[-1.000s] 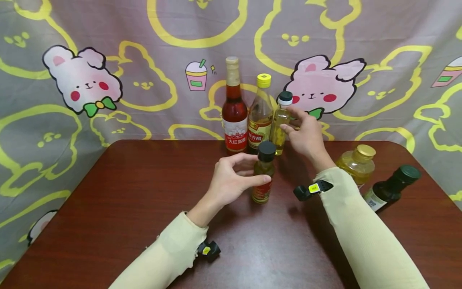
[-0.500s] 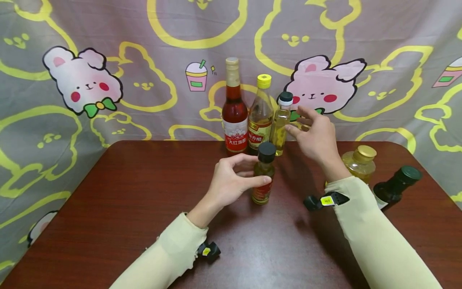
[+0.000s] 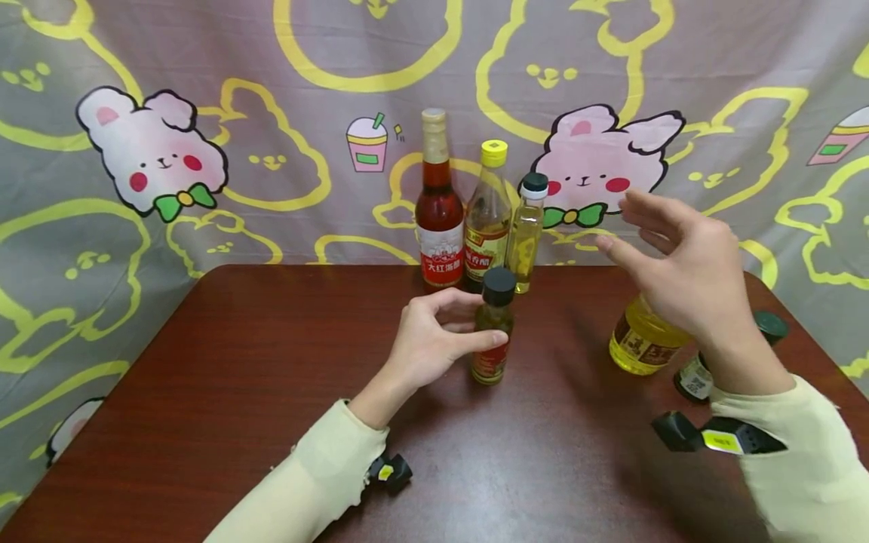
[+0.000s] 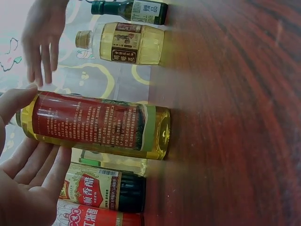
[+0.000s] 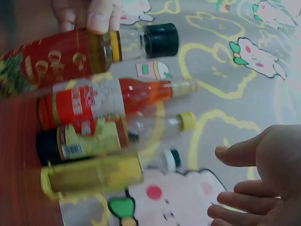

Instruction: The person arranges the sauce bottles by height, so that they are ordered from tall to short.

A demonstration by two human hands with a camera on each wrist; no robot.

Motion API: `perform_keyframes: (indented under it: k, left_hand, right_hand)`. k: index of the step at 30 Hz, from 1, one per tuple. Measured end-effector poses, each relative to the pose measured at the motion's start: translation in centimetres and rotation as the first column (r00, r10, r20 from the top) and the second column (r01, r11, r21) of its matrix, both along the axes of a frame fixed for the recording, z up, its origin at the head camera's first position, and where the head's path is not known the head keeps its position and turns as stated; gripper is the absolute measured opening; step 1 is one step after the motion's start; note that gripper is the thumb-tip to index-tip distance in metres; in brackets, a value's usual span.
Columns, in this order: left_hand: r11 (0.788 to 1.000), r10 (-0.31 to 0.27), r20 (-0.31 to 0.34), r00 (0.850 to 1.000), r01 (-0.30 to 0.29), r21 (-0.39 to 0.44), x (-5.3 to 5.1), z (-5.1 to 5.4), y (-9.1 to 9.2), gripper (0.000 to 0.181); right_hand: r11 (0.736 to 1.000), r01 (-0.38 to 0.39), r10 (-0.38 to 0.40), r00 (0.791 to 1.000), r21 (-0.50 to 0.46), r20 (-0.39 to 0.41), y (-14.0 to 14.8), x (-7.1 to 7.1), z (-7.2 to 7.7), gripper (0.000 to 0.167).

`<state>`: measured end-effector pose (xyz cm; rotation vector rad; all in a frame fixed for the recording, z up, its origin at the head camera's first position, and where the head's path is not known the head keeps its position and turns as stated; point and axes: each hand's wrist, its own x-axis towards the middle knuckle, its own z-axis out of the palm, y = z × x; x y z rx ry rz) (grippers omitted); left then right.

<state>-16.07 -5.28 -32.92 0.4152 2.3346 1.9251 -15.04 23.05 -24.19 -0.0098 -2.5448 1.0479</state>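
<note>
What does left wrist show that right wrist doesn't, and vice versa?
Only left wrist: the dark green bottle and the gold-capped oil bottle.

Only right wrist: the yellow cap on the vinegar bottle, the pale top of the red bottle, and the slim oil bottle's green-and-white cap.

Both: the left hand holding the small bottle, the right hand with nothing in it, the bodies of the vinegar and red bottles, the table and the patterned cloth.
</note>
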Motion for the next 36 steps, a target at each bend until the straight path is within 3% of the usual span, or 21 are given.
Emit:
perform_keyframes:
  k: [2, 8, 13, 16, 18, 22, 25, 26, 32, 33, 36]
  left_hand:
    - [1.0, -0.001, 0.001, 1.0, 0.001, 0.002, 0.0, 0.0, 0.0, 0.047]
    - [1.0, -0.005, 0.001, 1.0, 0.005, 0.002, 0.0, 0.2, 0.0, 0.048]
    - [1.0, -0.005, 0.004, 1.0, 0.005, -0.004, -0.1, 0.3, -0.1, 0.048]
    - [1.0, -0.004, 0.012, 1.0, 0.004, -0.008, -0.2, 0.2, -0.1, 0.049]
    - [1.0, -0.003, 0.015, 1.0, 0.003, -0.009, -0.2, 0.2, 0.0, 0.048]
    - [1.0, 0.004, 0.013, 1.0, -0.004, -0.007, -0.2, 0.0, 0.0, 0.048]
    - [1.0, 0.007, 0.013, 1.0, -0.007, -0.007, -0.2, 0.0, 0.0, 0.048]
    - [1.0, 0.006, 0.012, 1.0, -0.006, -0.006, -0.1, 0.0, 0.0, 0.048]
    - [1.0, 0.005, 0.004, 1.0, -0.005, -0.002, -0.1, -0.1, 0.0, 0.048]
    - [1.0, 0.005, 0.003, 1.0, -0.005, -0.001, -0.1, -0.1, 0.0, 0.048]
    - [1.0, 0.001, 0.0, 1.0, -0.001, 0.004, -0.1, -0.2, 0.0, 0.048]
  right_hand:
    - [0.999, 0.037, -0.037, 0.999, 0.011, -0.03, 1.4, 0.9, -0.2, 0.072]
    - [0.983, 0.094, -0.117, 0.982, -0.156, -0.147, 5.1, 3.0, -1.5, 0.063]
    - [0.974, 0.14, -0.175, 0.964, -0.18, -0.202, 8.0, 3.7, -3.5, 0.061]
    - [0.974, 0.11, -0.162, 0.949, -0.198, -0.27, 9.7, 3.9, -5.0, 0.062]
    - [0.98, 0.049, -0.109, 0.942, -0.192, -0.317, 10.7, 4.0, -6.0, 0.064]
    - [0.964, -0.148, 0.056, 0.924, -0.221, -0.377, 12.2, 3.8, -7.3, 0.069]
    - [0.934, -0.267, 0.158, 0.905, -0.239, -0.395, 12.8, 3.6, -8.0, 0.068]
    - [0.943, -0.262, 0.168, 0.907, -0.205, -0.386, 12.9, 3.6, -8.2, 0.068]
    - [0.925, -0.306, 0.221, 0.916, -0.226, -0.334, 13.3, 3.4, -9.1, 0.067]
    - [0.917, -0.321, 0.235, 0.915, -0.238, -0.329, 13.3, 3.4, -9.2, 0.066]
    - [0.843, -0.433, 0.319, 0.88, -0.319, -0.353, 13.8, 3.3, -9.7, 0.064]
